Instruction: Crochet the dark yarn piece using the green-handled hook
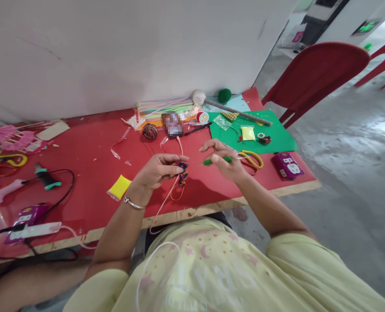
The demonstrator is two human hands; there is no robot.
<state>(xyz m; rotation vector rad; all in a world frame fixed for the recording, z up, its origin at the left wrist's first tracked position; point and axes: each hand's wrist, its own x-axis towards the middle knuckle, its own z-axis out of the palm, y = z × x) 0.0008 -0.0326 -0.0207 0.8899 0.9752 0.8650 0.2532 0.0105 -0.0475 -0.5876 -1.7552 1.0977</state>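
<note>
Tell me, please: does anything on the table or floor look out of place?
Two things, mildly. A crumpled clear plastic strip lies loose on the red tabletop, left of the left hand, like discarded wrapping. A dark reddish patch on the grey floor, beside the table's edge, resembles a stain.

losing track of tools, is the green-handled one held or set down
Held: the right hand grips the green-handled tool, which points toward the multicoloured piece in the left hand.

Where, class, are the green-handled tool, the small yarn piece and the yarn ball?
Green-handled tool [208, 162]: head view, shaft end of its handle.
Small yarn piece [184, 175]: head view, its lower part.
Yarn ball [150, 131]: head view, middle of its wound surface.
</note>
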